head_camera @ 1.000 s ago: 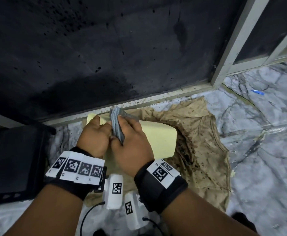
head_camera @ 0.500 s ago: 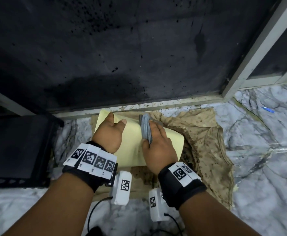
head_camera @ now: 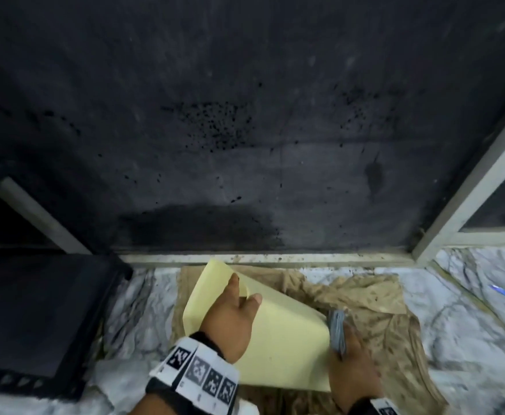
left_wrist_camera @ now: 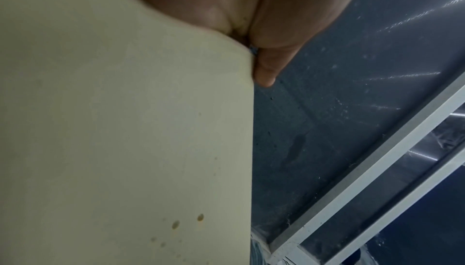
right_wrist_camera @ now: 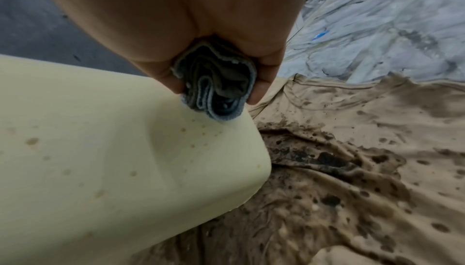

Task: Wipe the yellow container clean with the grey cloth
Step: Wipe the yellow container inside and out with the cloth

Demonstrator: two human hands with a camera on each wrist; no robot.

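Observation:
The pale yellow container [head_camera: 278, 348] lies tilted on a stained tan garment; small brown spots dot its side [right_wrist_camera: 105, 150]. My left hand [head_camera: 234, 313] grips its upper part, thumb [left_wrist_camera: 266, 70] beside an edge and fingers curled over the far side, out of sight. My right hand [head_camera: 354, 366] pinches the folded grey cloth [head_camera: 337, 330] and holds it against the container's right edge. In the right wrist view the bunched cloth [right_wrist_camera: 216, 90] touches the container's corner.
The tan garment [head_camera: 380, 313], heavily dirt-stained, is spread over a marble floor [head_camera: 469, 339]. A dark spattered wall [head_camera: 245, 145] rises just behind. A black box [head_camera: 35, 319] stands at the left, a white frame [head_camera: 466, 190] at the right.
My right hand has slid the grey cloth from the container's upper middle down to its right edge. The left hand has shifted along the top, and the container has turned slightly.

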